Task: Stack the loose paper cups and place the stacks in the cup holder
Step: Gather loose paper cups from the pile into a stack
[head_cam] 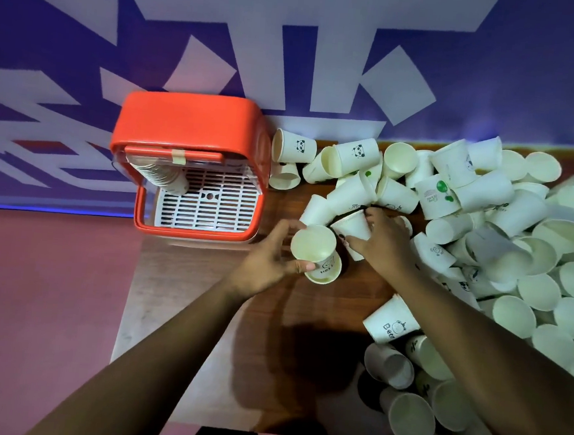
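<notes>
Paper cups (540, 292): loose white ones lie heaped over the right half of the table (305, 321), many on their sides, some printed with pandas or green marks.
Left hand (268, 262): thumb and fingers are curled round a short stack (313, 245), mouth facing up, between the cup holder and the heap.
Right hand (388, 242): fingers are wrapped round a single cup (352, 226) at the heap's left edge, just beside the short stack.
Cup holder (190, 120): orange, at the table's far left corner against the purple wall (531, 65). A long stack (165, 175) lies inside at the left, over a white grid (210, 208).
Table: brown wood, with the arms' shadow on its near part.
</notes>
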Demonstrator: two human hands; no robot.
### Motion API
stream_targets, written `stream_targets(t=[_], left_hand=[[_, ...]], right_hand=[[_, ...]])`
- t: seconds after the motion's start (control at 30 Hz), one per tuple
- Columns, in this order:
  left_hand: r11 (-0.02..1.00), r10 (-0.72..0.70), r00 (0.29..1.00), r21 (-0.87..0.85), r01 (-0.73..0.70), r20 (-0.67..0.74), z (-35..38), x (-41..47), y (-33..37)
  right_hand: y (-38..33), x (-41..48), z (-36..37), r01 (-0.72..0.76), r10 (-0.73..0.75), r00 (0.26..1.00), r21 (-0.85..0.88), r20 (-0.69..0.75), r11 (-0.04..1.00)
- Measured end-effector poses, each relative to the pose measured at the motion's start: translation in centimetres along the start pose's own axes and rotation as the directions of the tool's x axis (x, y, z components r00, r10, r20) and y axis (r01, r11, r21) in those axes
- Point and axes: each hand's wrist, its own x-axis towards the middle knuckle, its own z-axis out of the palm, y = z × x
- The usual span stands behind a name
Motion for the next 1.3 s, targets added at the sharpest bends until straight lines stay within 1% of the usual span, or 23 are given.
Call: stream_targets(t=[0.03, 0.07, 0.1, 0.13, 0.2, 0.27, 0.33, 0.43, 0.5, 0.57, 0.6, 0.67, 0.7, 0.73, 0.8, 0.87, 0.9, 0.97, 1.03, 1.17, 1.23, 1.3], left_hand=[[0.999, -0.030, 1.000, 0.028, 0.030, 0.000, 0.1, 0.2, -0.1], [0.995, -0.056, 0.998, 0.080, 0.056, -0.004, 0.3, 0.4, -0.3], [0.986, -0.073, 0.997, 0.151, 0.073, -0.007, 0.5, 0.6, -0.6], [0.970, -0.080, 0.997, 0.228, 0.080, -0.009, 0.7, 0.9, -0.8], [0.933, -0.078, 0.997, 0.350, 0.078, -0.012, 1.3, 1.5, -1.3], [0.888, -0.081, 0.996, 0.452, 0.086, -0.032, 1.9, 2.1, -1.8], [0.845, -0.089, 0.995, 0.525, 0.101, -0.048, 2.3, 2.6, -2.5], [0.832, -0.096, 0.995, 0.546, 0.099, -0.035, 3.0, 3.1, -3.3], [0.819, -0.094, 0.995, 0.570, 0.065, 0.022, 3.0, 3.2, -3.2], [0.815, -0.160, 0.982, 0.575, 0.071, 0.104, 2.1, 3.3, -3.1], [0.831, -0.205, 0.971, 0.547, 0.105, 0.125, 1.3, 3.4, -3.1], [0.883, -0.265, 0.961, 0.422, 0.207, 0.082, -0.8, 3.8, -3.2], [0.903, -0.275, 0.960, 0.354, 0.244, 0.040, -1.7, 4.0, -3.1], [0.910, -0.267, 0.963, 0.327, 0.257, -0.012, -2.4, 4.3, -2.8], [0.892, -0.228, 0.965, 0.371, 0.259, -0.127, -3.1, 5.2, -2.1], [0.868, -0.185, 0.957, 0.421, 0.265, -0.223, -3.0, 6.5, -1.1], [0.862, -0.176, 0.953, 0.428, 0.270, -0.245, -2.8, 7.1, -0.6], [0.855, -0.171, 0.953, 0.443, 0.269, -0.249, -2.2, 8.4, 0.0], [0.838, -0.170, 0.956, 0.476, 0.268, -0.239, -1.6, 9.4, 0.1], [0.810, -0.219, 0.938, 0.485, 0.329, -0.269, -0.9, 10.9, -0.6], [0.801, -0.248, 0.929, 0.481, 0.356, -0.275, -0.8, 11.6, -1.0], [0.792, -0.246, 0.930, 0.497, 0.356, -0.274, -0.6, 12.1, -1.3]], right_hand=[[-0.1, -0.5, -0.6, -0.029, 0.029, 1.000, 0.141, 0.005, 0.990], [-0.3, -1.0, -1.2, -0.068, 0.068, 0.998, 0.297, 0.010, 0.953], [-0.5, -1.5, -1.8, -0.092, 0.098, 0.995, 0.437, 0.008, 0.895], [-0.9, -2.1, -2.4, -0.098, 0.116, 0.993, 0.540, 0.000, 0.836], [-1.3, -3.2, -3.2, -0.088, 0.125, 0.992, 0.655, -0.010, 0.751], [-1.6, -4.1, -3.8, -0.092, 0.130, 0.991, 0.692, -0.003, 0.716], [-1.6, -4.9, -4.1, -0.113, 0.144, 0.989, 0.692, 0.014, 0.713], [-1.6, -5.8, -4.0, -0.119, 0.123, 0.991, 0.707, 0.045, 0.697], [-1.9, -6.2, -3.7, -0.129, 0.120, 0.991, 0.715, 0.063, 0.687], [-2.1, -6.6, -3.2, -0.131, 0.114, 0.991, 0.711, 0.073, 0.691], [-2.1, -6.8, -2.9, -0.129, 0.103, 0.992, 0.703, 0.079, 0.700], [-2.2, -7.0, -2.3, -0.113, 0.064, 0.993, 0.684, 0.096, 0.721], [-2.3, -7.2, -2.0, -0.111, 0.044, 0.992, 0.677, 0.115, 0.728], [-2.3, -7.3, -1.7, -0.115, 0.027, 0.990, 0.671, 0.140, 0.732], [-2.3, -7.5, -1.0, -0.108, -0.002, 0.986, 0.637, 0.168, 0.763], [-2.2, -7.7, -0.8, -0.045, -0.056, 0.985, 0.553, 0.164, 0.832], [-2.2, -7.9, -0.8, -0.002, -0.089, 0.983, 0.501, 0.158, 0.866], [-2.2, -8.1, -0.7, 0.081, -0.149, 0.978, 0.396, 0.144, 0.915], [-2.0, -8.4, -0.2, 0.117, -0.176, 0.972, 0.329, 0.154, 0.937], [-1.9, -8.5, 0.6, 0.130, -0.191, 0.958, 0.267, 0.214, 0.955], [-2.0, -8.5, 1.2, 0.157, -0.209, 0.956, 0.244, 0.207, 0.957], [-2.1, -8.5, 1.9, 0.168, -0.215, 0.957, 0.230, 0.194, 0.958]])
